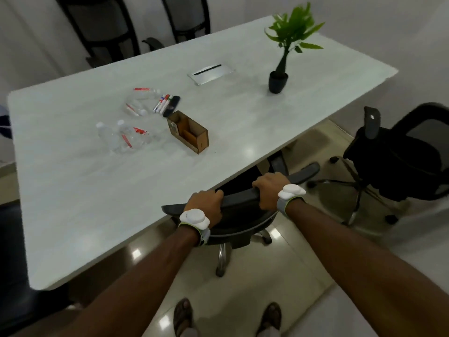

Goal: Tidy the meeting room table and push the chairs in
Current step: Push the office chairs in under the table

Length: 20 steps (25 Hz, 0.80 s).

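— White walls close in our meeting room, and the pale table (73,190) fills most of what we see. What have we got hold of?

— We grip the top edge of the near chair's backrest (239,197). Our left hand (206,205) is curled over it toward the left end, fingers wrapped down the far side. Our right hand (269,188) is clenched on the same edge a little further right. Both wrists carry white sensor bands.

— And where does that chair (240,227) sit?

— Its seat is tucked under the table's near edge, the backrest just beside the rim. Our sandalled feet stand behind it on the shiny floor.

— What lies on the table?

— Several clear plastic bottles (126,137) lie on their sides, left of centre. A bundle of markers (164,103) rests beyond them, touching a dark eraser-like object. A small wooden organiser box (188,132) stands upright just right of the bottles. A potted plant (279,79) stands toward the far right end, near a metal cable hatch (210,73).

— Other chairs?

— A second black chair (398,161) stands to our right, well apart from the table. Two more (107,30) stand along the far side.
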Each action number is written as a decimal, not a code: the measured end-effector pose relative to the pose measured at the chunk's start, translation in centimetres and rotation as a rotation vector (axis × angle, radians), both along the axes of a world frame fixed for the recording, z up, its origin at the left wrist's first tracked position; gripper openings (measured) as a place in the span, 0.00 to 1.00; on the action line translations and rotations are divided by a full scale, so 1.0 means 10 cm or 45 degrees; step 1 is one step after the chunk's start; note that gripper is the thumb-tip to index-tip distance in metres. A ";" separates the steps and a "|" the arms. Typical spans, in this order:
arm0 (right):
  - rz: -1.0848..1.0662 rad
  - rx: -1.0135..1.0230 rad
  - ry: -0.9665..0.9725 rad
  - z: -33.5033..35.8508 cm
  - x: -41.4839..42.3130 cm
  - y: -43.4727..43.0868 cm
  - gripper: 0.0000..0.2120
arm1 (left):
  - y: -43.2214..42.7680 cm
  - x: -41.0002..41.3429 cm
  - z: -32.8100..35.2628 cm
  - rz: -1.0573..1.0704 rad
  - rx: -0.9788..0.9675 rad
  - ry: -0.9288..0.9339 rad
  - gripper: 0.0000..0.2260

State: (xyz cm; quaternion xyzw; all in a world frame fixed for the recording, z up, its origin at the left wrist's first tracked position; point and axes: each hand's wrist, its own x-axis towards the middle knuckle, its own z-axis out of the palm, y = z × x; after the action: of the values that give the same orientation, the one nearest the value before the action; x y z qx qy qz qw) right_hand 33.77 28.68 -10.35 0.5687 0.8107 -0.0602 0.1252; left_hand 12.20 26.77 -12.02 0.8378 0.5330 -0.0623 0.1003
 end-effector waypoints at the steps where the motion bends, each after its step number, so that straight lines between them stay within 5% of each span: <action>1: 0.061 -0.002 0.004 -0.01 0.01 0.11 0.17 | 0.01 0.01 0.00 0.057 -0.006 0.014 0.15; 15: 0.357 0.010 0.069 -0.02 0.34 0.94 0.13 | 0.31 0.46 0.08 0.394 0.071 -0.009 0.14; 20: 0.329 0.017 0.336 0.01 0.65 0.92 0.40 | 0.43 0.72 0.09 0.252 0.421 -0.276 0.21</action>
State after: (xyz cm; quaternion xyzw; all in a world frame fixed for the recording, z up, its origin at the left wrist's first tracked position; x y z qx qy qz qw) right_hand 40.26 37.91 -10.29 0.4477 0.8868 -0.1124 0.0208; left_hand 19.35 31.03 -11.09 0.7882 0.6018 0.1266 0.0238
